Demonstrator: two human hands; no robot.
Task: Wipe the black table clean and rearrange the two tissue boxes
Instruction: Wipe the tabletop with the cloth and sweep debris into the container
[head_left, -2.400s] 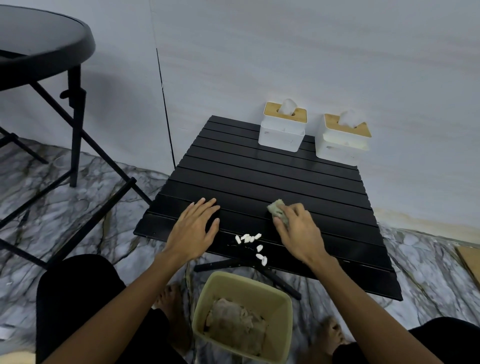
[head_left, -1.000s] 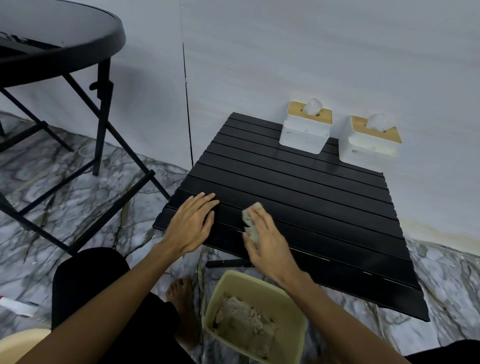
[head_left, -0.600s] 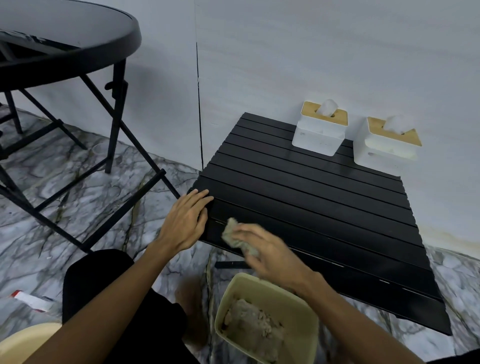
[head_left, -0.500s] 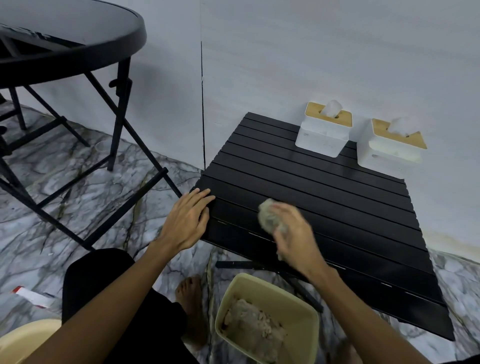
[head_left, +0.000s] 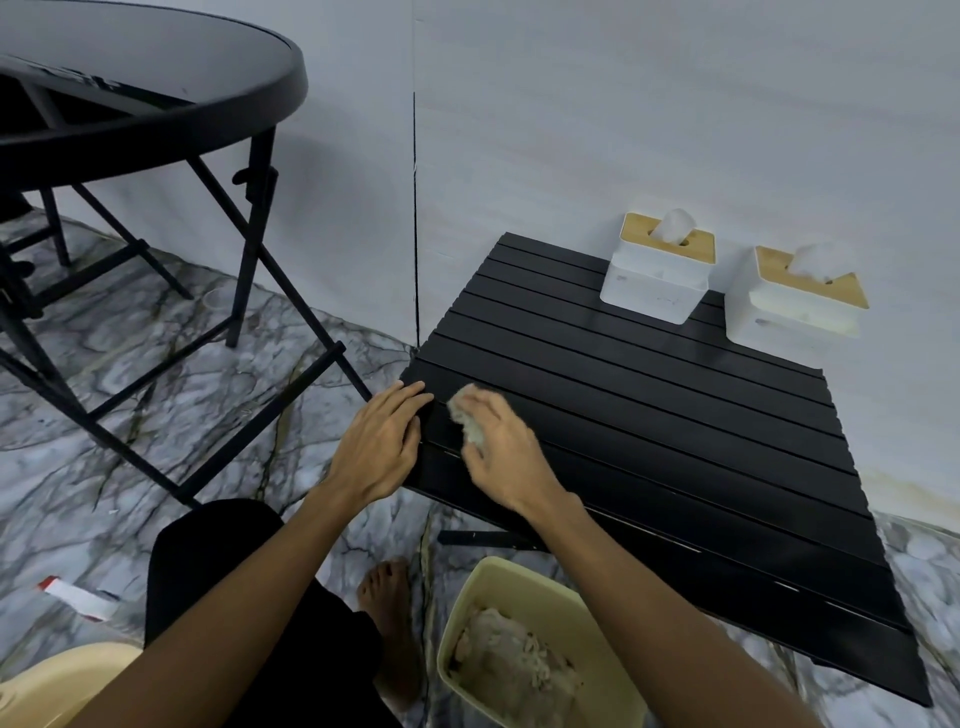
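Note:
The low black slatted table (head_left: 649, 415) stands against the wall. Two white tissue boxes with wooden lids sit side by side at its far edge: the left tissue box (head_left: 655, 275) and the right tissue box (head_left: 792, 304). My right hand (head_left: 501, 449) is shut on a crumpled grey-green cloth (head_left: 467, 421), pressed to the table's near left corner and motion-blurred. My left hand (head_left: 382, 441) lies flat with fingers spread on the table's left edge, just beside the right hand.
A yellow-green bin (head_left: 540, 649) holding crumpled paper and crumbs stands on the marble floor below the table's front edge. A tall black round table (head_left: 130, 104) with crossed legs is at the left. My bare foot (head_left: 387, 592) rests beside the bin.
The white crumbs seen earlier near the front edge are gone from the table. My right hand with the cloth has swept left to the near left corner. The view has shifted left.

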